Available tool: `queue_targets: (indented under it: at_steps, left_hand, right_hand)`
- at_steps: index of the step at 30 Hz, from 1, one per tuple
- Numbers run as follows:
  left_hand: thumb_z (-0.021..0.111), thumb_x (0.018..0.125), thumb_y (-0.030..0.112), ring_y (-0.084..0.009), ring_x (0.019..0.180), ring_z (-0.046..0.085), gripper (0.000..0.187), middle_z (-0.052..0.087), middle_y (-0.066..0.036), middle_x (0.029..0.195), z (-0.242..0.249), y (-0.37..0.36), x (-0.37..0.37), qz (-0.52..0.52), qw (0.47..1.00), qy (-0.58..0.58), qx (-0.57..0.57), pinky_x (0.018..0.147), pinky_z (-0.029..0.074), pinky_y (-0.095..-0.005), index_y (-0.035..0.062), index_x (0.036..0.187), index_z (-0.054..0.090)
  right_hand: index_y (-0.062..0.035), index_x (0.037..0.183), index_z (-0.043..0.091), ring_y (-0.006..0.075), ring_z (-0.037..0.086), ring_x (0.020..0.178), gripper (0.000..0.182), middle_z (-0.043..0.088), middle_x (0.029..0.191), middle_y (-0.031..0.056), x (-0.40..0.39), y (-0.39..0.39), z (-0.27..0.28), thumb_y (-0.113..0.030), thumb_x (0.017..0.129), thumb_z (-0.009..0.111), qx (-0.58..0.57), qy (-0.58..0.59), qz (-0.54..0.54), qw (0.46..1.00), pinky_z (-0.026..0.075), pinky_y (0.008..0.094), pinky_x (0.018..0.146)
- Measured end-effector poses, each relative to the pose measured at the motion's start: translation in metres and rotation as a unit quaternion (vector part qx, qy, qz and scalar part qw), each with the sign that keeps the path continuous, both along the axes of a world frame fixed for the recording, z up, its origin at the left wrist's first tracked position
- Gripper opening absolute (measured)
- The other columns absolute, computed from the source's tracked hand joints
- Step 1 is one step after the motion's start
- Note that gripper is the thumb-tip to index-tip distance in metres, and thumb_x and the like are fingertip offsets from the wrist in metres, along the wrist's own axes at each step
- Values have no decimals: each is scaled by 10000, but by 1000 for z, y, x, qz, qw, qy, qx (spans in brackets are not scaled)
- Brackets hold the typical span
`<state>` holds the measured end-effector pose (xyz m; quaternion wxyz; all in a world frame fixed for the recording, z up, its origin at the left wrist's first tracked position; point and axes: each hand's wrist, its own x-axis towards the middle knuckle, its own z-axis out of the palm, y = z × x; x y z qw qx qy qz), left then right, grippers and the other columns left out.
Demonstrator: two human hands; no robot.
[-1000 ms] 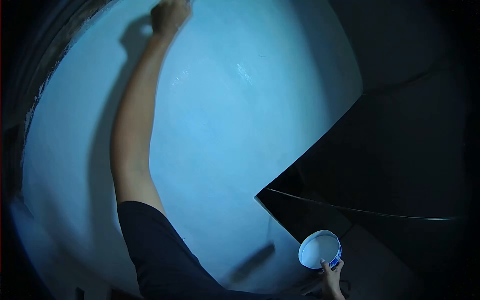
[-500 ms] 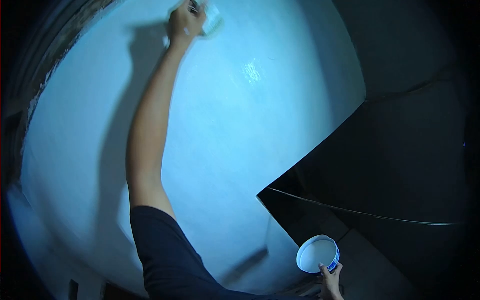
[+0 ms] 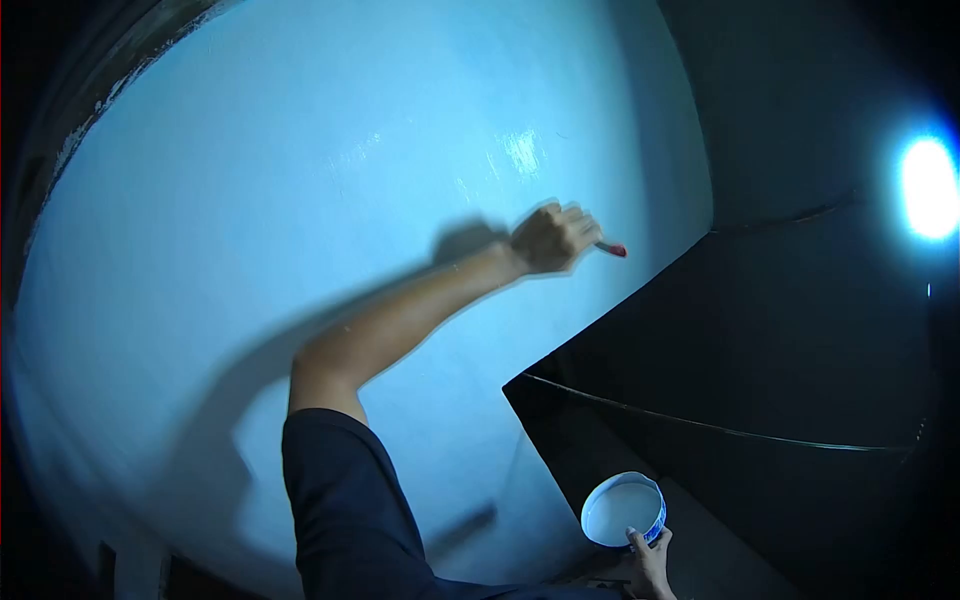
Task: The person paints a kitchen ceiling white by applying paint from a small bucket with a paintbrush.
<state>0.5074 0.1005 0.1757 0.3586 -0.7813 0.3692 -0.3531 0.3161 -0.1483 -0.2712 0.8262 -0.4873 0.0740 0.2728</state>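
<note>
My left hand is closed around a paintbrush and held close to a pale wall, right of its middle. Only the red-tipped handle sticks out past the fingers. The brush's bristles are hidden behind the hand. A wet, shiny patch shows on the wall just above. Low on the right, my right hand grips a round white tub with blue marks outside. Its thumb hooks over the rim and the fingers lie outside. Whitish liquid is inside the tub.
The wall ends at a sharp corner, with a dark area beyond it. A thin cable runs across that area. A bright lamp shines at the far right. A rough, dark edge borders the wall at upper left.
My left hand has swung down and right from the top of the wall with the paintbrush. New shiny streaks show on the wall. The lamp has come into view; the tub has barely shifted.
</note>
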Motion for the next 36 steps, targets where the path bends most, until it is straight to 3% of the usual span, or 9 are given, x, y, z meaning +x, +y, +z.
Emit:
queue_targets:
  at_steps: [5,10,15,19,23,25,27,31,36]
  left_hand:
    - [605,861,308,-357,728,669,254,673,-155,756,29,-4,7,233,945,105,-202,673,522,-457,58,824,638]
    - [635,845,415,-333,768,660,312,687,-98,824,211,7,18,50,941,-232,-242,665,511,-435,103,833,634]
    - [626,860,172,-331,782,649,97,690,-111,872,295,0,5,16,888,-438,-143,677,510,-443,107,875,697]
    - [631,876,238,-227,822,687,89,714,-26,908,228,40,35,3,912,-409,33,664,522,-395,175,911,684]
    - [594,862,158,-184,896,645,122,682,-74,883,20,59,29,-7,973,-197,124,721,507,-364,95,902,689]
    - [615,789,157,-228,851,663,212,665,-92,835,-73,60,12,-70,990,-49,112,751,505,-403,44,949,696]
    - [640,794,215,-260,813,680,223,689,-126,859,-131,50,-3,115,984,122,-52,697,522,-393,37,912,702]
    - [634,872,337,-371,728,667,321,684,-201,848,-89,59,10,237,901,69,-356,666,530,-443,21,859,685]
    - [681,828,192,-312,729,669,155,679,-128,826,65,45,-10,52,930,-305,-197,629,539,-397,50,891,675]
  right_hand:
    - [-55,1288,285,241,498,1083,622,469,1199,171,-1,-3,5,-186,843,700,-23,-22,15,999,414,419,942]
    - [-49,1279,289,232,514,1059,621,471,1185,165,-1,4,-10,-141,830,708,28,4,-23,999,442,398,915]
    - [-47,1278,291,221,528,1028,619,472,1177,153,0,10,-18,-145,830,706,25,-10,-54,998,470,392,857]
    - [-53,1280,284,230,527,1017,618,482,1155,161,-5,5,21,-199,839,691,3,22,-37,999,473,395,832]
    - [-55,1270,292,210,534,965,622,490,1137,153,3,12,-23,-209,828,702,-38,3,-26,999,476,368,790]
    - [-56,1254,309,186,531,939,604,501,1111,137,2,10,-6,-208,826,706,-41,-3,-32,999,464,335,756]
    - [-56,1243,321,173,524,937,587,507,1094,124,2,11,-10,-211,828,706,-29,-16,-38,999,450,318,738]
    - [-55,1240,289,162,539,897,633,512,1062,126,5,9,-8,-175,806,733,-2,-8,-48,999,451,293,703]
    - [-60,1241,284,159,532,893,626,506,1087,125,2,8,-7,-167,813,728,-10,9,-41,999,438,290,699]
